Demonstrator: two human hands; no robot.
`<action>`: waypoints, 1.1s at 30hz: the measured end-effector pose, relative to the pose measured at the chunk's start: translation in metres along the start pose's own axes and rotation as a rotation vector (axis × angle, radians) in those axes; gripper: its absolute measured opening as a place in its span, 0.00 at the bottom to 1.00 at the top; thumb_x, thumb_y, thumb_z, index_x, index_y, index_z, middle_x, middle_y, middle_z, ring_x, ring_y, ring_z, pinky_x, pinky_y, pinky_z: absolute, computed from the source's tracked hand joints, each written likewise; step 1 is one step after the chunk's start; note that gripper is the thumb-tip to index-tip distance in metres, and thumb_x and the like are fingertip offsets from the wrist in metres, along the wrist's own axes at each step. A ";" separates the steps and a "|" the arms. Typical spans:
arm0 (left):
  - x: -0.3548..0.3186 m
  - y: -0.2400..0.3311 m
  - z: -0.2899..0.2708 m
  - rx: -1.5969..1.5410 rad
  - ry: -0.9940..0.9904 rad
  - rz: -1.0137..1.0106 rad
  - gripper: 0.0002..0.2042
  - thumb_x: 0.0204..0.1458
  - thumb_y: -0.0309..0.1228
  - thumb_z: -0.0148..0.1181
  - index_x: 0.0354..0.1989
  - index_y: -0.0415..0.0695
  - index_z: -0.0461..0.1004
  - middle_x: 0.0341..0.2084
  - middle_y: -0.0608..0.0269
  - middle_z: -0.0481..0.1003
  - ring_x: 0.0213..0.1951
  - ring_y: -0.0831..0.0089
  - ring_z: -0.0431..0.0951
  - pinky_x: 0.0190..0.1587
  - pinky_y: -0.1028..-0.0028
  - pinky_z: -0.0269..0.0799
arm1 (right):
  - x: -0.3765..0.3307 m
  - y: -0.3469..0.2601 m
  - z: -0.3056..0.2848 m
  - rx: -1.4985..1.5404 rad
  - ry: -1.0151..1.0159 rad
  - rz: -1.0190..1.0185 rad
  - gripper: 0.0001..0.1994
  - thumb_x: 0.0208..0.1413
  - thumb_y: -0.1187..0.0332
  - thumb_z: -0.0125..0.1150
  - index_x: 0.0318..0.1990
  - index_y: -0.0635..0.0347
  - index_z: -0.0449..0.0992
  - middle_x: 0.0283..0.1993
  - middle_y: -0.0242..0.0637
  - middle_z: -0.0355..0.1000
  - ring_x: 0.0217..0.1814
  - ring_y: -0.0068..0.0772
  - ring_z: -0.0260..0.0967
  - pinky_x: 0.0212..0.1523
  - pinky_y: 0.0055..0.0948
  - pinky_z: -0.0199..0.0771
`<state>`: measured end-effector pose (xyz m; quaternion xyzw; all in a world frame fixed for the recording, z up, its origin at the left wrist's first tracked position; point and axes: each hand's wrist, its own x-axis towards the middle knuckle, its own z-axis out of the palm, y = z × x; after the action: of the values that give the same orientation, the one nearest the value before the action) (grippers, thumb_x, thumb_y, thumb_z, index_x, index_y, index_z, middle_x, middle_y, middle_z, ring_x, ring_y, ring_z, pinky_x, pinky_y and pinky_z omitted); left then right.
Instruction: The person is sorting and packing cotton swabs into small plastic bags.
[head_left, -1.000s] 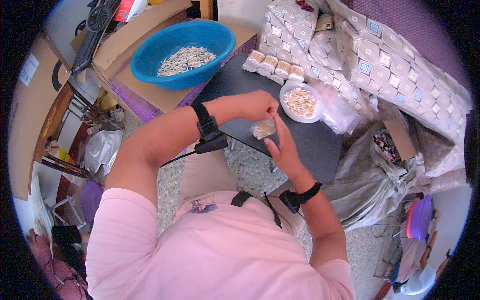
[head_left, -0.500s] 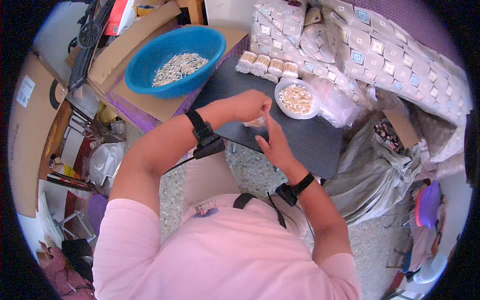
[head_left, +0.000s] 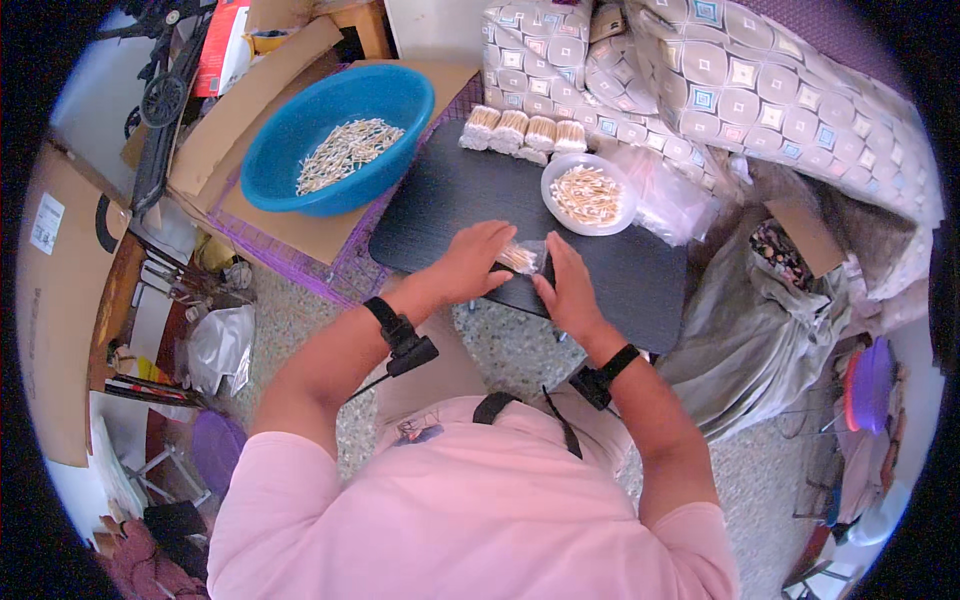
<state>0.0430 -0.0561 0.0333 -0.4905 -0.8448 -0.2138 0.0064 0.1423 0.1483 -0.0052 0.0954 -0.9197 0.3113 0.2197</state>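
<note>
A small clear plastic bag of cotton swabs (head_left: 519, 258) lies on its side between my hands, at the near edge of the black table (head_left: 430, 205). My left hand (head_left: 476, 264) grips its left end, fingers over the top and thumb toward me. At the other end, my right hand (head_left: 571, 288) holds the loose plastic between fingers and thumb. Just beyond my right hand stands a white bowl (head_left: 629, 212) with loose cotton swabs in it. Several filled packs of cotton swabs (head_left: 525, 130) are lined up along the table's far edge.
A large blue basin (head_left: 423, 105) with many loose swabs rests on cardboard (head_left: 300, 240) at the left. Clear plastic bags (head_left: 668, 205) lie right of the bowl. Patterned cushions (head_left: 740, 70) stand behind the table, and grey cloth (head_left: 710, 360) hangs at its right.
My hands were together, with the fingers meeting above the bag. Now they are apart, one at each end of it, and lower in the picture. The bag shows more plainly.
</note>
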 end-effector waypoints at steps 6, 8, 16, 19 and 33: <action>-0.019 -0.011 0.015 0.038 0.056 -0.034 0.38 0.45 0.35 0.65 0.64 0.37 0.54 0.62 0.43 0.57 0.64 0.47 0.56 0.66 0.57 0.51 | 0.007 -0.009 0.005 -0.007 -0.013 -0.047 0.34 0.50 0.67 0.63 0.63 0.70 0.55 0.65 0.58 0.56 0.66 0.57 0.55 0.67 0.44 0.53; -0.023 -0.010 0.019 0.037 0.055 -0.044 0.38 0.45 0.33 0.66 0.64 0.37 0.53 0.63 0.42 0.56 0.64 0.47 0.56 0.66 0.57 0.51 | 0.009 -0.006 0.009 -0.019 -0.038 -0.077 0.34 0.49 0.67 0.63 0.62 0.69 0.56 0.65 0.59 0.56 0.66 0.57 0.56 0.66 0.45 0.54; -0.021 -0.003 0.011 0.000 0.209 -0.029 0.38 0.44 0.33 0.66 0.64 0.35 0.54 0.63 0.43 0.56 0.65 0.48 0.55 0.65 0.58 0.52 | 0.008 -0.005 0.014 -0.024 -0.033 -0.048 0.33 0.49 0.65 0.64 0.61 0.68 0.58 0.64 0.59 0.57 0.67 0.56 0.55 0.65 0.47 0.54; -0.005 0.016 0.003 0.088 0.141 0.025 0.38 0.44 0.34 0.66 0.64 0.37 0.54 0.63 0.45 0.57 0.65 0.50 0.55 0.66 0.56 0.50 | 0.004 -0.001 0.006 -0.060 -0.034 -0.056 0.32 0.50 0.64 0.63 0.61 0.68 0.59 0.64 0.58 0.57 0.67 0.55 0.55 0.65 0.47 0.54; 0.030 -0.054 0.021 0.236 0.049 -0.050 0.23 0.51 0.28 0.53 0.58 0.44 0.65 0.55 0.54 0.68 0.61 0.56 0.62 0.63 0.53 0.52 | -0.046 0.051 -0.076 -0.351 0.030 0.141 0.25 0.54 0.62 0.59 0.57 0.63 0.64 0.62 0.48 0.61 0.67 0.49 0.55 0.65 0.45 0.54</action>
<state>-0.0131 -0.0460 0.0017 -0.4595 -0.8757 -0.1250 0.0796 0.1935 0.2370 0.0002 -0.0139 -0.9608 0.1623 0.2243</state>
